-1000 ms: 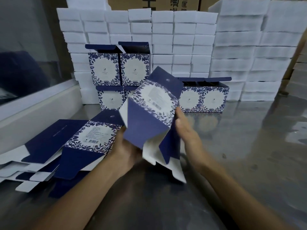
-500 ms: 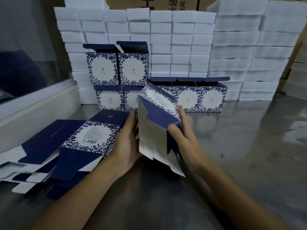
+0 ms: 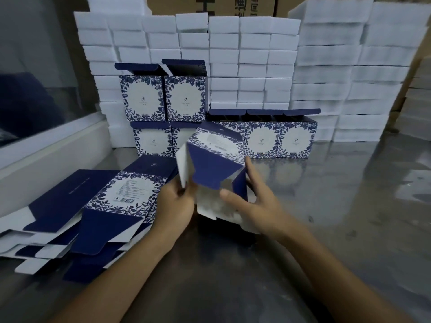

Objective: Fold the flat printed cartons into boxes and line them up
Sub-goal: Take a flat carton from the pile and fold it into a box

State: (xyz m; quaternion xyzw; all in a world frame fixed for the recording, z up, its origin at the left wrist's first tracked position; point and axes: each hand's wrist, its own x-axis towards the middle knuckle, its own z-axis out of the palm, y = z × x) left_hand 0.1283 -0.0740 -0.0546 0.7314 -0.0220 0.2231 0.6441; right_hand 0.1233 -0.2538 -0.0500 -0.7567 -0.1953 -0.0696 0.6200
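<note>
Carton [image 3: 211, 164] tilted between our hands, open bottom toward us for flap folding. Left hand [image 3: 175, 203] pinched white flap; right hand [image 3: 254, 203] gripped blue side, thumb inside.

A half-folded carton [image 3: 213, 164] shows navy blue flaps, a white inside and a blue leaf pattern around a pale panel. Finished boxes [image 3: 277, 138] carry the same blue-and-white leaf border. Flat cartons [image 3: 98, 206] are navy and white. White foam blocks [image 3: 254, 57] stand behind, on a shiny grey table [image 3: 326, 229].
</note>
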